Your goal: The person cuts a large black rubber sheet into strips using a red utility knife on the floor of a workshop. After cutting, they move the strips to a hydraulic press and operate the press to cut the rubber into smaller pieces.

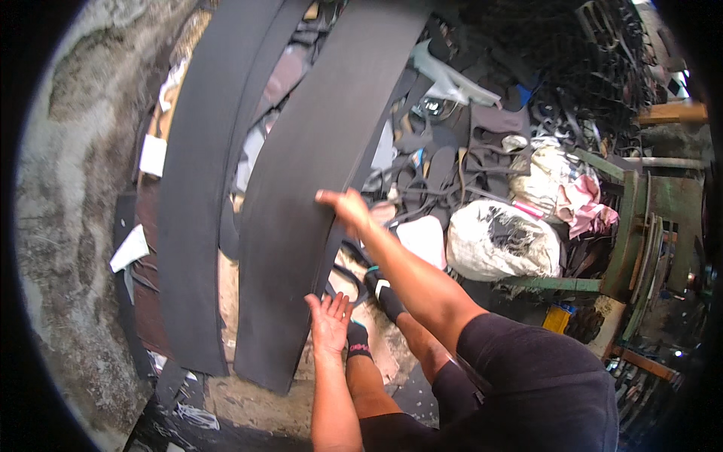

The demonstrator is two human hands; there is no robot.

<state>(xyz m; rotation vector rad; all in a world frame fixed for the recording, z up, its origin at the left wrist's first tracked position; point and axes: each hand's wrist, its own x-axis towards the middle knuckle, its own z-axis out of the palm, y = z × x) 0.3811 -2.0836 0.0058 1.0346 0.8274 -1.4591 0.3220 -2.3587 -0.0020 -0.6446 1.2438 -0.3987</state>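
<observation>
Head cam: long dark sheet (309, 128) stretched out just right of another dark strip (196, 188). Right grip (346, 211) is on the sheet's right edge, can't tell if it's clamped, kinda blurry; left grip (330, 324) is palm-up, fingers apart, near the lower end.

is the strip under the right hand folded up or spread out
Spread out lengthwise: the strip shows its broad face from the picture's top edge to its end near the left hand. Cannot tell what lies beneath.
</observation>
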